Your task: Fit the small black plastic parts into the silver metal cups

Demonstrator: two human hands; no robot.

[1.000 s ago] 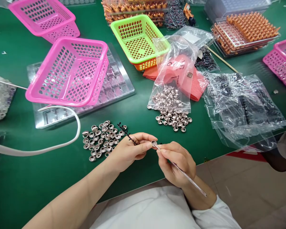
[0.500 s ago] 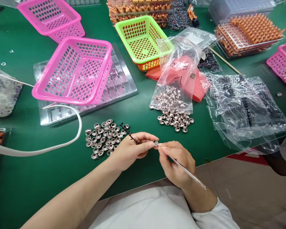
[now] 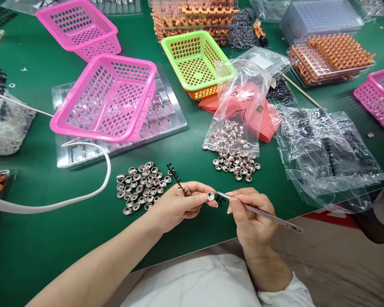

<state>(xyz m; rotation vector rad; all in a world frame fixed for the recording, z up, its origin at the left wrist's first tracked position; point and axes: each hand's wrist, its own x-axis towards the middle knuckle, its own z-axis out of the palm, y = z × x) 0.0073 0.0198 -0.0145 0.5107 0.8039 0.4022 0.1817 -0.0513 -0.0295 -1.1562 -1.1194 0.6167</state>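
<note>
Pinching a small metal cup with a slim tool beside it

Left hand point(image 3: 188, 202) is mostly closed. Thumb and forefinger pinch the metal cup point(image 3: 210, 196) at its edge, opening up, probably so the inside stays visible and reachable. A black branched strip point(image 3: 179, 183) sticks out behind the same hand, seemingly tucked between the fingers to keep it handy without blocking the pinch. More black branched bits point(image 3: 221, 199) show between the hands; can't tell whether they belong to that strip.

Right hand point(image 3: 254, 215) is partly curled, gripping a slim metal tool point(image 3: 284, 223) pen-style, near its tip, likely for fine control. Tip is just beside the cup; contact unclear. Both hands are close together over the near edge of the green table point(image 3: 179, 149), presumably for steadiness and a clear look.

Loose cups point(image 3: 139, 188) are spread just beyond the left forearm, many with openings up, which would make single pickup easy. Another heap of cups point(image 3: 238, 162) lies partly under a clear bag point(image 3: 225, 106), farther out. The bag overlaps a red cloth point(image 3: 269, 123). Behind the loose cups, a pink basket point(image 3: 115, 139) sits on a clear tray point(image 3: 171, 113); a green basket point(image 3: 198, 88) stands farther back.
</note>
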